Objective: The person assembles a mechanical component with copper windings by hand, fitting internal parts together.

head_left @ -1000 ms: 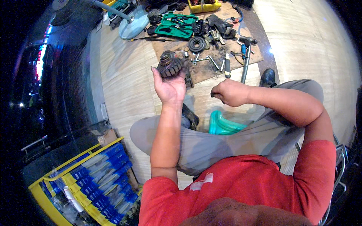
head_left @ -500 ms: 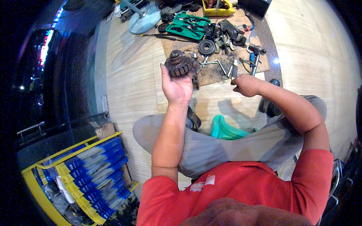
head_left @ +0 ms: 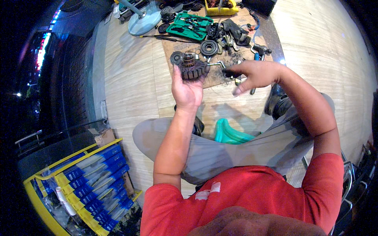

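My left hand (head_left: 188, 92) is palm up, its thumb and fingers around a dark toothed rotor (head_left: 193, 73) whose ribbed hub points upward. My right hand (head_left: 262, 74), fingers spread and holding nothing, hovers over the near right part of a stained cardboard sheet (head_left: 170, 48). A bent steel wrench (head_left: 215, 64) lies between the two hands, partly hidden by the right fingers. Just behind the rotor is a dark round disc (head_left: 177, 58). Farther back, a black grooved pulley (head_left: 208, 48) rests on the cardboard. Past my right hand lies a hammer (head_left: 262, 48), its handle mostly covered.
An open green tool case (head_left: 173, 26), dark gloves (head_left: 238, 33) and a yellow tray (head_left: 223, 12) stand at the back. A pale blue round base (head_left: 143, 25) is far left. Between my legs is a green plastic seat (head_left: 232, 133). A yellow rack (head_left: 124, 141) holds blue packages lower left.
My right hand has left the flat tool at the cardboard's near edge, moved left and spread its fingers. My left hand has tilted the rotor slightly, and the disc behind it now shows.
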A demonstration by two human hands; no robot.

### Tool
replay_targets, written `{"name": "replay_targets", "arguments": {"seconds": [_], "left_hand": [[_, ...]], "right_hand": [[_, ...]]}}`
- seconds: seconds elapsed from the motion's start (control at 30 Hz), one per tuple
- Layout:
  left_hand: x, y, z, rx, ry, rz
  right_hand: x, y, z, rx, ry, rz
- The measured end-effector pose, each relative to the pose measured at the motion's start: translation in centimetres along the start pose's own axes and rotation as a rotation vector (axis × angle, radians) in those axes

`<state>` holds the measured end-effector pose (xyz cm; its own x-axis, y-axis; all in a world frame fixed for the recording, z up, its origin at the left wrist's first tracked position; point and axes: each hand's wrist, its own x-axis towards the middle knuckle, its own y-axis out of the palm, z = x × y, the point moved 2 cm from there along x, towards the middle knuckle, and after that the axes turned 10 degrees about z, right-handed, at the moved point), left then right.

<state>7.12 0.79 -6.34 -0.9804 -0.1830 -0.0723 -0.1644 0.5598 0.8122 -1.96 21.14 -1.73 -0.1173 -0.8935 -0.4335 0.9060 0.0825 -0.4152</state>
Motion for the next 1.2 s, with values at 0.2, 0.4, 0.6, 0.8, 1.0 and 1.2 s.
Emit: {"name": "replay_targets", "arguments": {"seconds": [0.2, 0.4, 0.6, 0.8, 1.0, 1.2], "left_hand": [[-0.1, 0.4, 0.0, -0.005, -0.018, -0.02], [-0.1, 0.3, -0.2, -0.006, 0.011, -0.045], [0.1, -0.1, -0.3, -0.038, 0.02, -0.075], [-0.2, 0.4, 0.5, -0.042, -0.035, -0.029], [-0.4, 1.2, 1.3, -0.053, -0.074, 0.04], [-0.7, 0.9, 0.9, -0.004, -0.042, 0.109]], "right_hand": [[0.9, 1.1, 0.4, 0.803, -0.036, -0.138], [-1.9, -1.3, 1.7, 0.965, -0.332, -0.179], [-2.1, -1.0, 1.5, 1.104, -0.307, -0.302], [1.9, 3.6, 0.4, 0.705, 0.11, -0.281], [3.9, 5.4, -0.2, 1.386, -0.105, -0.272], [3.5, 4.5, -0.5, 1.637, -0.182, -0.189]]}}
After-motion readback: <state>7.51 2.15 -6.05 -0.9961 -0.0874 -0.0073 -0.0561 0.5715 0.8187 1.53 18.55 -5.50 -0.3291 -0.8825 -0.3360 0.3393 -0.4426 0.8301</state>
